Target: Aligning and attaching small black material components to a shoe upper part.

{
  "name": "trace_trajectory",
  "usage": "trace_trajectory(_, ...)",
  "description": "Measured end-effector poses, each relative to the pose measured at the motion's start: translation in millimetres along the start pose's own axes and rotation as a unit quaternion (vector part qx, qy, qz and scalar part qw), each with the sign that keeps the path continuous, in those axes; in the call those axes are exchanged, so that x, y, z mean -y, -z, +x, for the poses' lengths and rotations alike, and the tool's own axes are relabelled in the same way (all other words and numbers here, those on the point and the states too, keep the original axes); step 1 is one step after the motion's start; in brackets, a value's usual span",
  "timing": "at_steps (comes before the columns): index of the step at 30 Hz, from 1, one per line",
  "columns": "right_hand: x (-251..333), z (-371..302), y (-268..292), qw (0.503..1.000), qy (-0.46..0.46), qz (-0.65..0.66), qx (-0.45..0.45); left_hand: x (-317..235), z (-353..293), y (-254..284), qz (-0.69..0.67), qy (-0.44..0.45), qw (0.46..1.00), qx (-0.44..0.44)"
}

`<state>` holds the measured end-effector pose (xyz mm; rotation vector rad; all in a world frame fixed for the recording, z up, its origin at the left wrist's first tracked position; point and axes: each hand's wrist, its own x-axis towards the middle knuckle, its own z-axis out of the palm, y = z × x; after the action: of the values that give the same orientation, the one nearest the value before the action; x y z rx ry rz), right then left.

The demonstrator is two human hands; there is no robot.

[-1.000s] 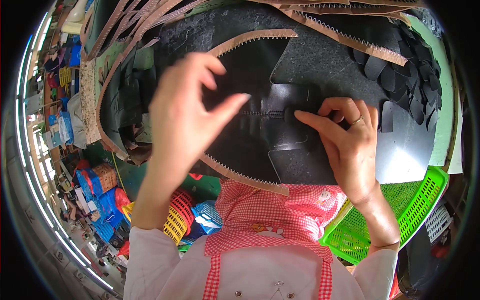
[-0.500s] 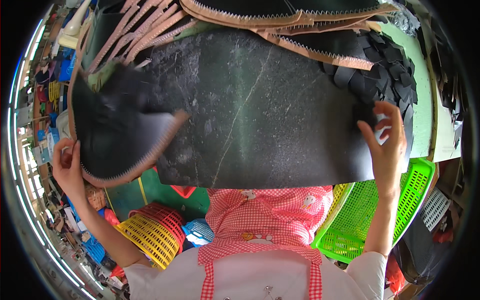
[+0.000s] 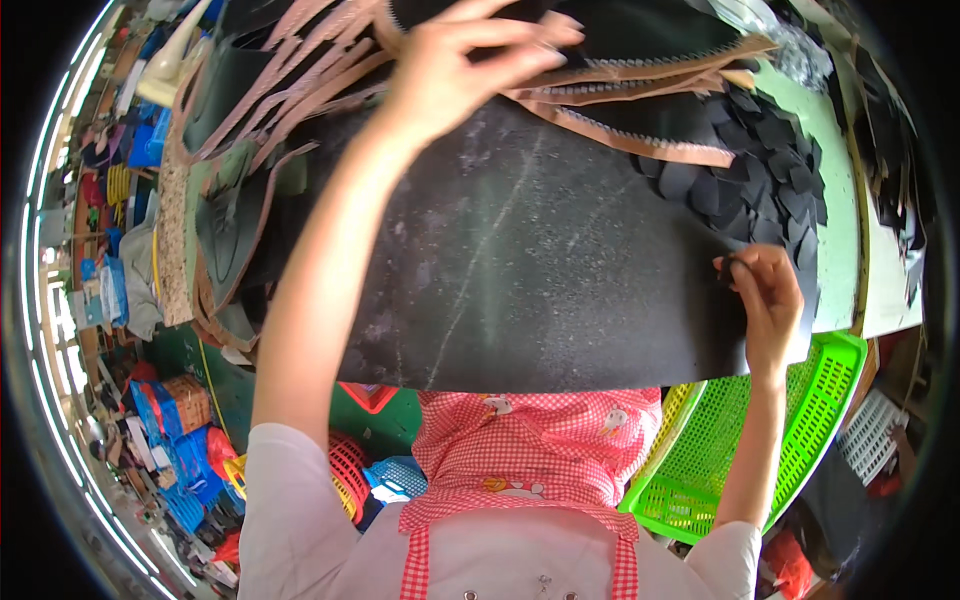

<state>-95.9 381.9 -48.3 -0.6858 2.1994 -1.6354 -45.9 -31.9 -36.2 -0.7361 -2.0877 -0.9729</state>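
Left hand [image 3: 445, 75], fingers parted, has moved to upper centre. Right hand [image 3: 774, 300] pinches a black piece [image 3: 728, 271], likely light, pliable; hold its edge.

Left hand [image 3: 460, 65] far forward, arm [image 3: 330, 270] outstretched; right hand [image 3: 770, 300] nearer body, fingertips [image 3: 742, 270] pinched

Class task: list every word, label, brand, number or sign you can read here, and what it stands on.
None can be read.
Checked apron: figures, no readable lettering.
Black pieces and green basket: no lettering visible.
Blue goods at left: too small and blurred to tell.
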Motion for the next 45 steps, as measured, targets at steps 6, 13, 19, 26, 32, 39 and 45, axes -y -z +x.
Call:
trace_trajectory(6, -9, 3, 17, 0.997, -0.030, 0.064, -0.026, -105, 16, 26, 0.147, 0.120, 0.982, -0.013)
trace_trajectory(13, 4, -5, 17, 0.975, -0.086, 0.177, 0.106, -218, -50, -24, -0.056, 0.310, 0.907, 0.278)
trace_trajectory(19, 47, -32, -40, 0.898, -0.203, 0.280, 0.273, -215, -8, -70, -0.117, 0.476, 0.860, 0.144)
trace_trajectory(26, 56, -43, -42, 0.904, -0.228, 0.217, 0.290, -215, -10, -85, -0.230, 0.528, 0.809, 0.116)
trace_trajectory(32, 40, -71, -17, 0.832, -0.083, 0.065, 0.544, -212, -12, -60, -0.261, 0.603, 0.753, 0.015)
trace_trajectory(39, 61, -56, -36, 0.960, -0.168, 0.026, 0.223, -217, -5, -84, -0.154, 0.520, 0.826, 0.156)
trace_trajectory(45, 60, -55, -35, 0.969, -0.107, -0.026, 0.220, -207, -2, -81, -0.170, 0.567, 0.789, 0.165)
